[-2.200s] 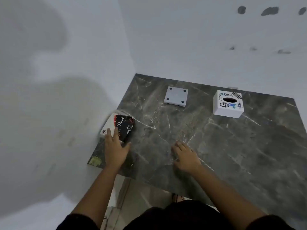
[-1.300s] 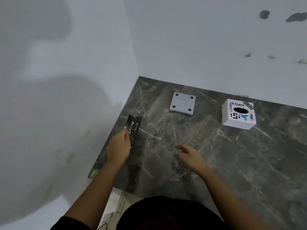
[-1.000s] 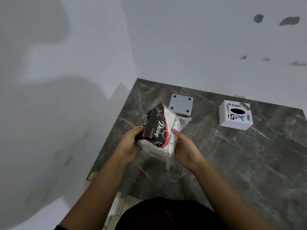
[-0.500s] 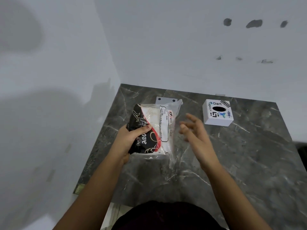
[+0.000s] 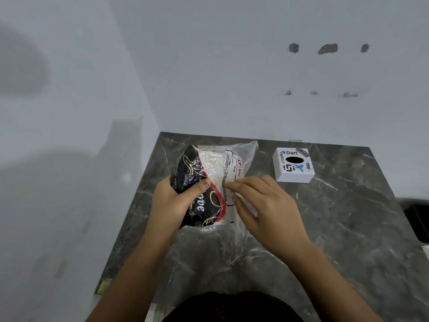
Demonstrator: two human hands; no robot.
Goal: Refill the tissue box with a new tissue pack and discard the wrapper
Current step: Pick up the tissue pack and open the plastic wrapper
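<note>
Your left hand (image 5: 173, 203) grips the pack (image 5: 209, 182) from its left side, held up over the counter (image 5: 336, 228); the thumb lies across the black printed face and the other fingers are hidden behind the pack, so they are clamped on it. Your right hand (image 5: 262, 205) is at the pack's white side, its fingers (image 5: 232, 185) drawn together at the clear wrapper (image 5: 246, 154) by the black-outlined label. Whether they actually pinch the film or only press on it is hard to make out, since the film is transparent and the fingertips overlap it.

The wrapper stands loose past the pack's far end, and more clear film hangs below your hands, blurring the counter behind it. The print on the black part is partly covered by your left thumb; only some letters show. The label text is too small to read.

The box (image 5: 293, 166) sits on the counter to the right of the pack, well apart from it, near the wall (image 5: 232, 77), oval slot facing up. The slot is dark, so you cannot see what is inside.

A dark object at the right edge of the view is cut off and cannot be identified.
</note>
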